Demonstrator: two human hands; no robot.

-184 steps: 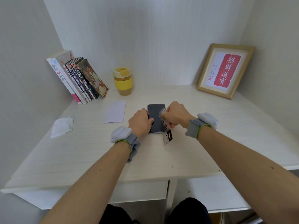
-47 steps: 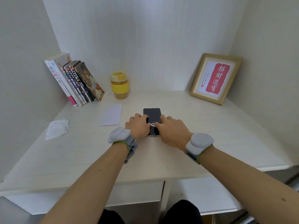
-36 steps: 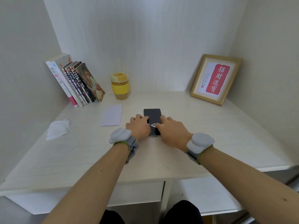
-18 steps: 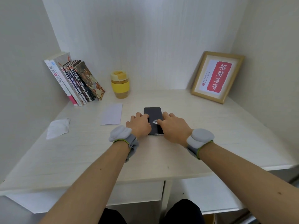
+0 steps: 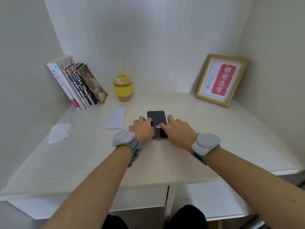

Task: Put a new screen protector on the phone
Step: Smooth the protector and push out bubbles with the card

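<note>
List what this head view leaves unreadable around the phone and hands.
1. Phone: near half covered by the left hand and right hand.
2. Protector: clear film cannot be told from the screen; only a small pale tab shows, too small to identify.
3. Fingertips: contact with the tab is too small to judge.
4. Book spines: lettering too small.

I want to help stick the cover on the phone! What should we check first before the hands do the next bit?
1. Phone lies flat on the desk: ok.
2. Left hand steadies its left edge: ok.
3. Right hand presses a small light tab on the screen: ok.
4. Protector lined up with the edges: cannot tell.
5. Bubbles or dust under it: cannot tell.
6. Yellow cup stands well away: ok.
</note>
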